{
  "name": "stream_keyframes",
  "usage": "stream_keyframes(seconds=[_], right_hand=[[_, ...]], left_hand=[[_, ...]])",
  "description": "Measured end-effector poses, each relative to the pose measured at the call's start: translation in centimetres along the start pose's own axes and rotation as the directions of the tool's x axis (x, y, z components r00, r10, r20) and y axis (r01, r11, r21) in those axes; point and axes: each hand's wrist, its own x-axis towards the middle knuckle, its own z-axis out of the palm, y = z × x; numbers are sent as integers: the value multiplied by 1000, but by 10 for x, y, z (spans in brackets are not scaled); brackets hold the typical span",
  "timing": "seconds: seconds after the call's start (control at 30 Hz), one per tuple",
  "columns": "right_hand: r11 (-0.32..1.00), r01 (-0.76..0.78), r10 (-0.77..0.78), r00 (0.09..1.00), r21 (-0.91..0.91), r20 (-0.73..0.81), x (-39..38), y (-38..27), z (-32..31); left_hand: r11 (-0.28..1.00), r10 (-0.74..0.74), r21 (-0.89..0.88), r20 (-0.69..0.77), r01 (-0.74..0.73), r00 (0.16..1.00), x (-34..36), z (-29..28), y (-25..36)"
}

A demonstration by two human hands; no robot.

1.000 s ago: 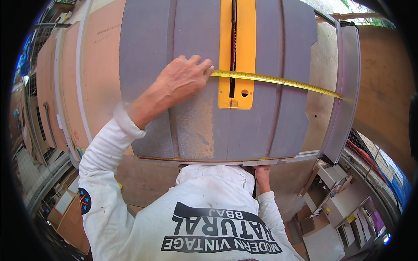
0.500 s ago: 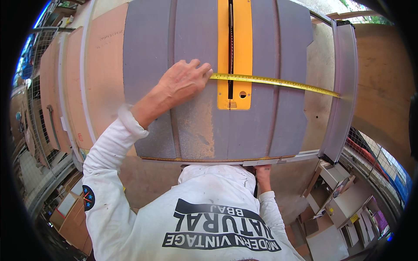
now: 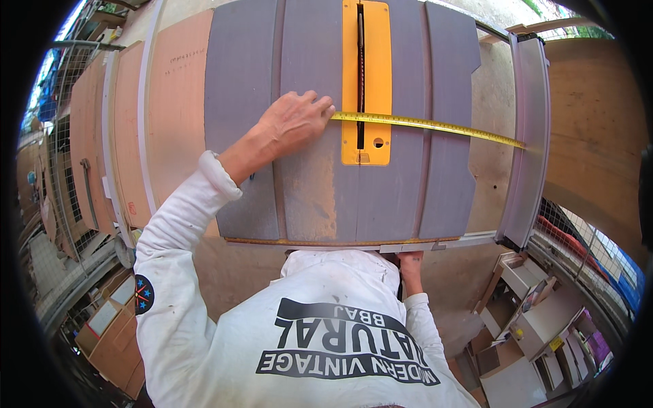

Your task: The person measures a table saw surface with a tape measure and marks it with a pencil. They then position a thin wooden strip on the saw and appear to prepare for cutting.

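Work area bounded at left by wire mesh (image 3: 61, 146) and at lower right by pale panels and boxes (image 3: 530, 323), with blue sheeting (image 3: 629, 285) near the right-hand rim. At centre, a flat grey saw table (image 3: 391, 204), scored front to back by two grooves (image 3: 277, 68), one on each side of a yellow insert plate (image 3: 376, 81). Within the slot of the insert plate, a dark saw blade (image 3: 361, 68); near the front end, a round hole (image 3: 378, 143). Along the left flank, pinkish wooden panels (image 3: 177, 102) with pale strips between. Along the right flank, a grey fence (image 3: 536, 149), with a brown wooden board (image 3: 595, 149) outside. Across the saw table, a yellow tape measure (image 3: 435, 125), extended over the insert plate behind the round hole, past the right-hand groove and up to the fence. At its left end, just beside the insert plate, the left hand (image 3: 296, 122), palm down, fingers curled and closed on the tape. At the front edge of the saw table, right of the torso, the right hand (image 3: 411, 268); fingers hidden below the edge, state impossible to tell. On both arms, white sleeves (image 3: 180, 224); on the left upper arm, a round dark badge (image 3: 143, 294) with blue stars
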Motion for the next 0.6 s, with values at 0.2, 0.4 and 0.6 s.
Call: stream_keyframes(seconds=[0.2, 0.4, 0.6], right_hand=[[997, -32, 35, 998, 66, -44, -1, -1, 2], [998, 23, -22, 1000, 66, -20, -1, -17, 4], [1000, 10, -10, 1000, -21, -6, 1, -2, -1]], left_hand=[[1000, 3, 5, -17, -2, 1000, 0, 2, 0], [1000, -9, 8, 9, 9, 1000, 1, 0, 1], [1000, -12, 4, -7, 12, 1000, 1, 4, 1]])
